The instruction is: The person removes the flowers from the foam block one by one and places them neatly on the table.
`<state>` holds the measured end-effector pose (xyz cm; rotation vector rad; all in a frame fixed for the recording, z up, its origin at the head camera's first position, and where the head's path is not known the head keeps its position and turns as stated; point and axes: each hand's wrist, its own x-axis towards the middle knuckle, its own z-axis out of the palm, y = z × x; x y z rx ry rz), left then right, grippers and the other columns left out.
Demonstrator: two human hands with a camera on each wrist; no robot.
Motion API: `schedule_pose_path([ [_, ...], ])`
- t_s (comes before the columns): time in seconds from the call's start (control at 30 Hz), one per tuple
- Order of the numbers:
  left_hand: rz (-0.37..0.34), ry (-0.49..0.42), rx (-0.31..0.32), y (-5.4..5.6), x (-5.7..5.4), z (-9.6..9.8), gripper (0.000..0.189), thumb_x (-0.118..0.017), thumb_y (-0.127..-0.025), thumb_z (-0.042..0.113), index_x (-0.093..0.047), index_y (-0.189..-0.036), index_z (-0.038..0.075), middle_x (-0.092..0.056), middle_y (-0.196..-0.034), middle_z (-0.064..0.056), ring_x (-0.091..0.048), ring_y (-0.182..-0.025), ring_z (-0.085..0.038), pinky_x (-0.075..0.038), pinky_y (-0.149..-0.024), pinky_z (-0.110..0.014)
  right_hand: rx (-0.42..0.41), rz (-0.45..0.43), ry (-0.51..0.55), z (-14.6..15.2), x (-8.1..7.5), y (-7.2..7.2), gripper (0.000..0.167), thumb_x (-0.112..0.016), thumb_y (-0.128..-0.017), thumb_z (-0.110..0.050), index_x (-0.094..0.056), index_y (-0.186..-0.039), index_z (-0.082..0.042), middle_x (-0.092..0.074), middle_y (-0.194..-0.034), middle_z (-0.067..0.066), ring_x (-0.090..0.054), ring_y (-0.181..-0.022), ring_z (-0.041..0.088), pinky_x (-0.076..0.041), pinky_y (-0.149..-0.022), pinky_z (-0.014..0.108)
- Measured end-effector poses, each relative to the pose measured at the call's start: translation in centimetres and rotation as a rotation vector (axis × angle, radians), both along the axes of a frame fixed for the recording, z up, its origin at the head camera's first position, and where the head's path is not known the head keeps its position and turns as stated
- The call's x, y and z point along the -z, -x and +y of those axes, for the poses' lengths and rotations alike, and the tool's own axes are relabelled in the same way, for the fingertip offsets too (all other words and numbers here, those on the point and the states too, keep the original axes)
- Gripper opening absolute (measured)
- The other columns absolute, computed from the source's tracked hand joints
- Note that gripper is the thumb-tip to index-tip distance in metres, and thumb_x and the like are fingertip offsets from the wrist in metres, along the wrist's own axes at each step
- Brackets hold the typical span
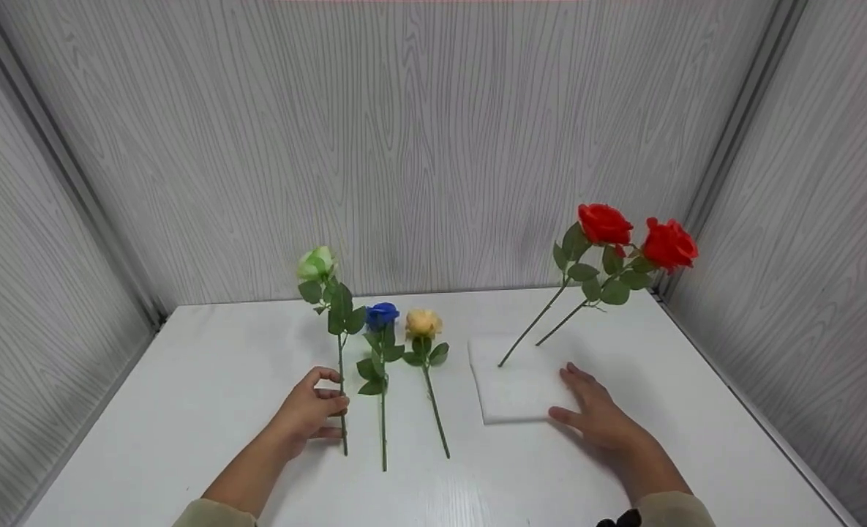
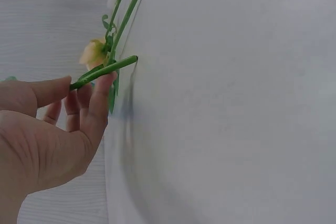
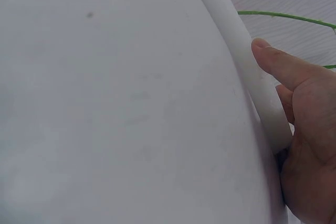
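Between thumb and fingers my left hand [image 1: 310, 410] holds the lower stem of a pale green rose [image 1: 317, 263], whose bloom is raised toward the back wall. In the left wrist view the cut end of its green stem [image 2: 123, 63] sticks out past the fingertips. My right hand [image 1: 600, 413] touches the right edge of a white foam block [image 1: 524, 395], thumb at the near corner. The thumb [image 3: 283, 65] lies against the block's side [image 3: 252, 72] in the right wrist view. Two red roses, one left [image 1: 604, 224] and one right [image 1: 670, 244], stand tilted in the block.
A blue rose [image 1: 382, 316] and a yellow rose [image 1: 423, 323] lie side by side on the white table [image 1: 206, 380], between the left hand and the block. Grey wood-grained panels [image 1: 433, 146] enclose the table at the back and sides.
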<state>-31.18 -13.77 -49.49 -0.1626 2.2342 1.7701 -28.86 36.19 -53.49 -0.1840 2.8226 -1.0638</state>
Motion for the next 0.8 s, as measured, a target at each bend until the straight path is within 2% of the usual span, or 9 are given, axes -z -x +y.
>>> schedule_pose_path([
  [0.2, -0.045, 0.05, -0.003, -0.2, 0.0, -0.7, 0.041, -0.068, -0.105, 0.006, -0.049, -0.141, 0.011, -0.066, -0.122, -0.014, -0.068, -0.106, -0.027, -0.067, -0.071, -0.037, -0.008, 0.006, 0.014, 0.0, -0.2, -0.1, 0.093, -0.072, -0.104, -0.045, -0.025, -0.171, -0.002, -0.012, -0.181, 0.024, -0.004, -0.168, 0.051, -0.006, -0.136, 0.069],
  [0.43, -0.095, 0.07, 0.019, -0.6, 0.2, -1.2, 0.039, -0.067, -0.103, 0.006, -0.051, -0.139, 0.009, -0.066, -0.109, -0.012, -0.063, -0.091, -0.024, -0.065, -0.07, -0.036, -0.011, 0.025, 0.017, 0.0, -0.2, -0.2, 0.092, -0.072, -0.104, -0.043, -0.026, -0.17, 0.0, -0.013, -0.181, 0.025, -0.005, -0.168, 0.052, -0.007, -0.137, 0.069],
  [0.6, -0.119, 0.057, 0.031, -0.8, 0.2, -1.4, 0.04, -0.068, -0.101, 0.004, -0.052, -0.138, 0.006, -0.065, -0.102, -0.01, -0.062, -0.087, -0.022, -0.065, -0.068, -0.035, -0.006, 0.018, 0.016, -0.1, -0.2, -0.2, 0.091, -0.073, -0.104, -0.042, -0.027, -0.17, -0.001, -0.013, -0.181, 0.025, -0.006, -0.167, 0.052, -0.009, -0.136, 0.068],
  [0.8, -0.152, 0.065, 0.039, -0.8, 0.3, -1.7, 0.043, -0.07, -0.1, 0.003, -0.051, -0.139, 0.004, -0.064, -0.1, -0.009, -0.062, -0.087, -0.02, -0.066, -0.066, -0.033, 0.004, 0.008, 0.027, -0.2, -0.1, -0.2, 0.09, -0.073, -0.104, -0.043, -0.028, -0.17, -0.002, -0.014, -0.181, 0.024, -0.006, -0.168, 0.051, -0.01, -0.136, 0.068],
])
